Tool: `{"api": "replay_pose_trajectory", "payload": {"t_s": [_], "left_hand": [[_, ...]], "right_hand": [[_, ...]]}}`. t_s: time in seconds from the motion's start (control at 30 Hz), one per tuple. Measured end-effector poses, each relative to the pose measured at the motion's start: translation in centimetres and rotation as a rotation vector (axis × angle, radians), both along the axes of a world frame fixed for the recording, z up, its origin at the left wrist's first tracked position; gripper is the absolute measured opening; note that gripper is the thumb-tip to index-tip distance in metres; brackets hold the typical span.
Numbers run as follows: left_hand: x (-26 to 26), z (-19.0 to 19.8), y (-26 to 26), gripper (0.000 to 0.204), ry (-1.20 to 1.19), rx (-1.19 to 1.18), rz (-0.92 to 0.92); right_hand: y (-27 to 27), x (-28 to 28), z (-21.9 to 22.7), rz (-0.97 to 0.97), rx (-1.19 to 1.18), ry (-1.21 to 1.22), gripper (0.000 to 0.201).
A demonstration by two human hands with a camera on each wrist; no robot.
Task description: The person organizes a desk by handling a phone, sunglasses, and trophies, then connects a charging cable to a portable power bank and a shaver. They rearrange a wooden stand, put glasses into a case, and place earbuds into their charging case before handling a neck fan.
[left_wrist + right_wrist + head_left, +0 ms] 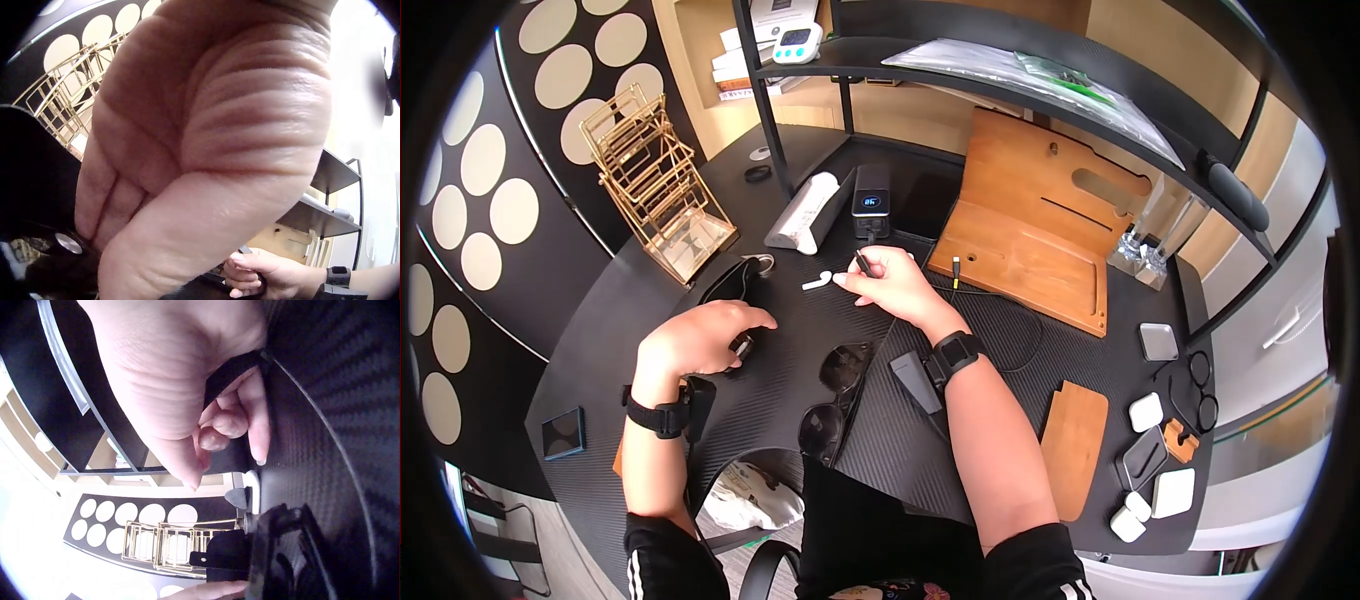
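Note:
My right hand (892, 285) holds a flat black cable (864, 264) that runs toward a black power bank (871, 200) with a lit display. In the right wrist view the cable (232, 376) passes through the curled fingers. A white earbud (815, 283) lies just left of the fingertips. My left hand (700, 338) is bent over a small dark object (743, 348) with a shiny rim, its index finger extended. In the left wrist view that object shows a silver disc (69, 244) beside the fingers; the thumb partly hides the grip.
Sunglasses (822, 432) lie near the front edge. A wooden stand (1025, 240) is at the back right, a wooden piece (1074, 450) right of the forearm. White cases (1173, 492) and eyeglasses (1206, 412) lie far right. A gold rack (662, 190) stands back left, a phone (563, 435) front left.

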State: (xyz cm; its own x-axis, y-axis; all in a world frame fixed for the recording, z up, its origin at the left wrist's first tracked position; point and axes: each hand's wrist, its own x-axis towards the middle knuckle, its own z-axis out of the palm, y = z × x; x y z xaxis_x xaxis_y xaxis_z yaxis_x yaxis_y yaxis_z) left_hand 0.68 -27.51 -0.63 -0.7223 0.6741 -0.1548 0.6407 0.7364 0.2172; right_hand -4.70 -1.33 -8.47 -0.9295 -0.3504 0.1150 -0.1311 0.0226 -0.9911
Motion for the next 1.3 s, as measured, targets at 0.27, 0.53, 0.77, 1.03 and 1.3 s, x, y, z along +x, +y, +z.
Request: {"api": "replay_pose_trajectory", "payload": {"t_s": [0.27, 0.53, 0.77, 1.03, 1.3], "left_hand": [[0.9, 1.6, -0.5, 0.065, 0.004, 0.059, 0.237], [0.9, -0.1, -0.2, 0.071, 0.082, -0.141, 0.238], [1.6, 0.1, 0.5, 0.068, -0.001, 0.387, 0.191], [2.3, 0.5, 2.1, 0.065, 0.213, 0.54, 0.166], [3.4, 1.8, 3.6, 0.063, 0.569, 0.559, 0.067]], "right_hand": [[0.0, -0.2, -0.3, 0.0, -0.027, 0.02, 0.025], [-0.5, -0.3, -0.2, 0.042, 0.142, 0.117, 0.038], [-0.4, 0.8, 2.9, 0.2, 0.365, 0.217, 0.058], [-1.5, 2.2, 5.1, 0.209, 0.395, 0.273, 0.046], [-3.0, 3.8, 7.2, 0.208, 0.204, 0.287, 0.021]]}}
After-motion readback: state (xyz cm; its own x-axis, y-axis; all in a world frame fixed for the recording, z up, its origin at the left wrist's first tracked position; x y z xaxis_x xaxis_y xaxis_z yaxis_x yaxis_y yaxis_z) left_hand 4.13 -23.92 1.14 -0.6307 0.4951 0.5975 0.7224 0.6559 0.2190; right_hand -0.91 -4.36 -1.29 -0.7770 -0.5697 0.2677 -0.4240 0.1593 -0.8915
